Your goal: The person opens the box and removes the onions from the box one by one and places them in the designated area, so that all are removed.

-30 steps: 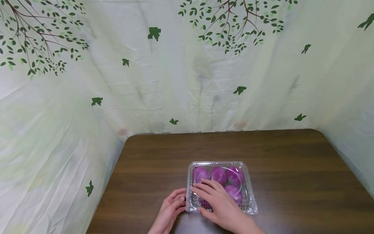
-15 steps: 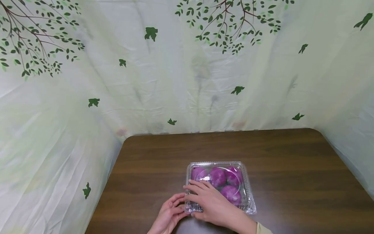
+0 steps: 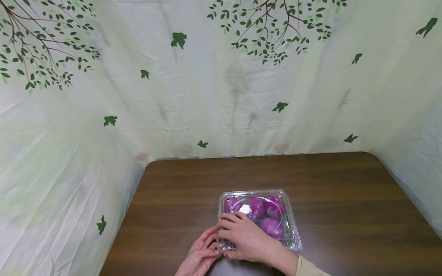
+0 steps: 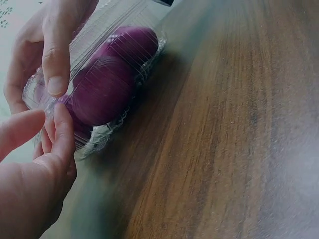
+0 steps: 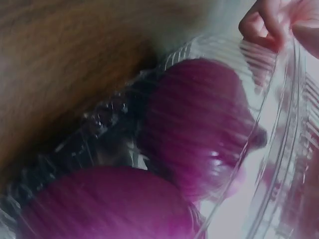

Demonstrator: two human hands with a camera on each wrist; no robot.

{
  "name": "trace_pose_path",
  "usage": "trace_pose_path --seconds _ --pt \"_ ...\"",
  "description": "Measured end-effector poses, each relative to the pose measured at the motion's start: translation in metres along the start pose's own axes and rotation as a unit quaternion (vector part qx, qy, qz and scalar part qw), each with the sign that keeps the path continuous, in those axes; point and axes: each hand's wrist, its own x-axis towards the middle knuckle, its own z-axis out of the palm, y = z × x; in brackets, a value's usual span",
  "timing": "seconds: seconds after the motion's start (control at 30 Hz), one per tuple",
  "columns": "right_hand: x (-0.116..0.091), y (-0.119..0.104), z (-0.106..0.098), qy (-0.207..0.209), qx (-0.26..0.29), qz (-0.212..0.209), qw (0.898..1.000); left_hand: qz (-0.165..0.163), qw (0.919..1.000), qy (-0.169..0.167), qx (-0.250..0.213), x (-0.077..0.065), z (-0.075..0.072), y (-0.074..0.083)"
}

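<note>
A clear plastic clamshell box (image 3: pixel 292 228) with a lid on it sits on the table, holding several red onions (image 3: pixel 272 228). My right hand (image 3: pixel 243 237) grips the box's left side, fingers bent over the left edge and thumb at the front. At the front left corner, my left hand (image 3: pixel 199 253) pinches the rim. The left wrist view shows both hands meeting at that corner, beside a dark purple onion (image 4: pixel 102 92). In the right wrist view, the fingers of the left hand (image 5: pixel 279 22) curl at the corner beyond the onions.
The brown wooden table (image 3: pixel 345 207) extends behind the box and to both sides. A pale curtain (image 3: pixel 221 84) printed with leaves and branches hangs along the table's far edge and its sides.
My right hand has slid left from the top of the lid to its left edge. My left hand has closed in on the front left corner. The box has shifted slightly left in view.
</note>
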Motion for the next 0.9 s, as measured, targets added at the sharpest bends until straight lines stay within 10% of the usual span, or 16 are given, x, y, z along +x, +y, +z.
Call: trace_pose_path --seconds 0.17,0.9 --pt "0.004 0.005 0.0 -0.007 0.004 -0.016 1.0 0.015 0.9993 -0.03 -0.013 0.001 -0.004 -0.006" --pt "0.015 0.012 0.007 0.003 0.034 -0.051 0.998 0.01 0.998 0.063 0.005 0.003 0.009 -0.008"
